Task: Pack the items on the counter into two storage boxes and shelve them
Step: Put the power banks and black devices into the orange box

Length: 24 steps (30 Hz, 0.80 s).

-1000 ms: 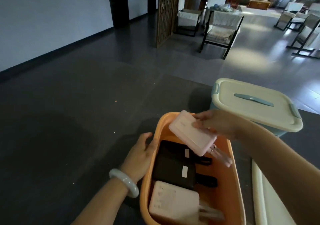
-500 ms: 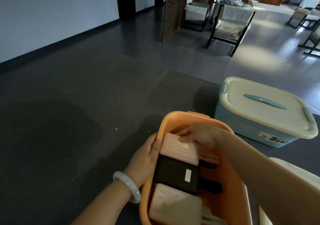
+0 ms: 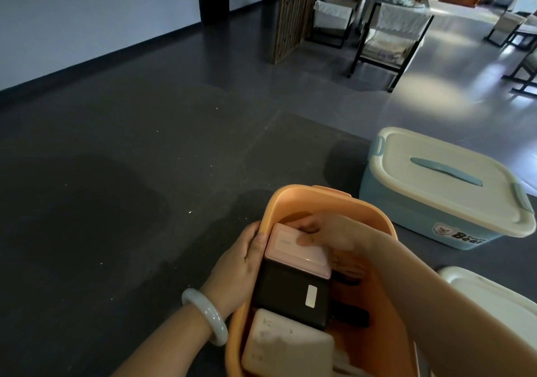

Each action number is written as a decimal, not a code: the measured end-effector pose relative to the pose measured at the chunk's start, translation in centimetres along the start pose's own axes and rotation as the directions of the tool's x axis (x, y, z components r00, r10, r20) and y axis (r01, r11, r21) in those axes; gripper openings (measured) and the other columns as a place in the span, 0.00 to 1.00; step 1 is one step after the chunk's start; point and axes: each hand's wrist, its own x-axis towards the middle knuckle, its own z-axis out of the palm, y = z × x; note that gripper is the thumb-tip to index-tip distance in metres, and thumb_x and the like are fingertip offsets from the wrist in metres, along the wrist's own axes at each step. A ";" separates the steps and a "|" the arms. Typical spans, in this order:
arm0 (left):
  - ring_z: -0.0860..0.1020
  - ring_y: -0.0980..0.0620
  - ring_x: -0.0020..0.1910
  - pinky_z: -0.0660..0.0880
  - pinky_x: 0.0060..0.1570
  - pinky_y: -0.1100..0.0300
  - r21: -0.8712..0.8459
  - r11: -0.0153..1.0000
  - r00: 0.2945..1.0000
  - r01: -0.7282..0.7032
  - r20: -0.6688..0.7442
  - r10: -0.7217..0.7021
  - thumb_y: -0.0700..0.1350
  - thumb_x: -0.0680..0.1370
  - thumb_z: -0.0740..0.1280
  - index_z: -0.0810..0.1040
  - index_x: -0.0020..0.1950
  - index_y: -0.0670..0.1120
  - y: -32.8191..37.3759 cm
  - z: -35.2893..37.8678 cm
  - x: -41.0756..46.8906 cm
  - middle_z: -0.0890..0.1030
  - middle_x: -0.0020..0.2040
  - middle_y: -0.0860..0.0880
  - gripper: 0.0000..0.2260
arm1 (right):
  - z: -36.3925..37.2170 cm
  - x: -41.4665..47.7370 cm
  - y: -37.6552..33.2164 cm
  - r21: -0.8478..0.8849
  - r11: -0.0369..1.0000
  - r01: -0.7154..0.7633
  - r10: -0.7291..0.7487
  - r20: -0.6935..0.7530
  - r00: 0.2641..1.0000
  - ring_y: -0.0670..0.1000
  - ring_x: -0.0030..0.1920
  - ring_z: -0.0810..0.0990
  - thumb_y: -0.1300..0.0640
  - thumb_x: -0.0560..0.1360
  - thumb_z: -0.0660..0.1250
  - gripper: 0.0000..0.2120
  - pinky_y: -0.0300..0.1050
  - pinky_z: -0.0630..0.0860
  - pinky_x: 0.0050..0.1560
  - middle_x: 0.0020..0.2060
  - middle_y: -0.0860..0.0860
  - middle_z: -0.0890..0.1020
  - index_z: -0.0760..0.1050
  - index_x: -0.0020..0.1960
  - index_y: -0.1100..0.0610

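An open orange storage box [image 3: 308, 201] sits on the dark floor in front of me. Inside it lie a pink power bank [image 3: 296, 253] at the far end, a black one [image 3: 290, 292] in the middle and a white one [image 3: 286, 347] nearest me. My right hand [image 3: 334, 231] reaches into the box and holds the pink power bank by its far end. My left hand [image 3: 235, 269] grips the box's left rim, a pale bangle on its wrist. A blue storage box [image 3: 412, 214] with a cream lid [image 3: 444, 179] stands shut to the right.
A second cream lid [image 3: 494, 298] lies at the lower right edge. Beyond the dark floor stand a wooden slat screen [image 3: 293, 13] and black-framed chairs [image 3: 389, 30]. A pale wall [image 3: 87, 13] runs along the left.
My right hand has lowered the pink power bank from above the orange box down into it, onto the black one. My left hand has closed in on the left rim.
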 end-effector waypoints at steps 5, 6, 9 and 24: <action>0.72 0.78 0.47 0.67 0.43 0.71 0.000 1.000 1.000 0.002 0.004 -0.002 0.66 0.74 0.48 0.63 0.54 0.72 -0.3 0.0 0.2 0.75 0.50 0.66 0.12 | 0.1 0.0 0.0 -0.003 1.000 0.030 -0.030 0.029 0.999 0.46 0.69 0.68 0.55 0.81 0.63 0.21 0.43 0.61 0.69 0.69 0.45 0.72 0.68 0.72 0.46; 0.72 0.78 0.47 0.67 0.43 0.71 -0.001 1.000 1.000 0.004 0.004 -0.004 0.66 0.74 0.48 0.63 0.54 0.73 -0.3 0.0 0.2 0.75 0.50 0.66 0.11 | 0.1 0.0 0.0 -0.008 0.999 0.033 -0.032 0.028 0.999 0.46 0.69 0.67 0.54 0.81 0.63 0.21 0.43 0.61 0.69 0.69 0.45 0.71 0.67 0.73 0.46; 0.71 0.80 0.45 0.66 0.42 0.72 0.003 1.000 1.000 0.017 0.015 -0.017 0.65 0.73 0.47 0.62 0.54 0.73 -0.3 0.0 0.3 0.74 0.49 0.67 0.11 | 0.1 0.1 0.0 -0.009 1.000 0.023 -0.023 0.027 0.999 0.47 0.70 0.67 0.54 0.81 0.63 0.21 0.47 0.61 0.72 0.70 0.45 0.71 0.67 0.73 0.45; 0.78 0.63 0.49 0.74 0.50 0.61 0.017 1.000 0.999 0.012 -0.033 -0.011 0.65 0.78 0.51 0.71 0.58 0.65 -1.0 -0.4 -0.3 0.79 0.51 0.59 0.15 | 0.4 -0.7 -1.4 0.008 0.991 0.130 -0.120 -0.333 0.935 0.36 0.50 0.79 0.55 0.76 0.70 0.09 0.40 0.77 0.58 0.49 0.38 0.81 0.78 0.54 0.45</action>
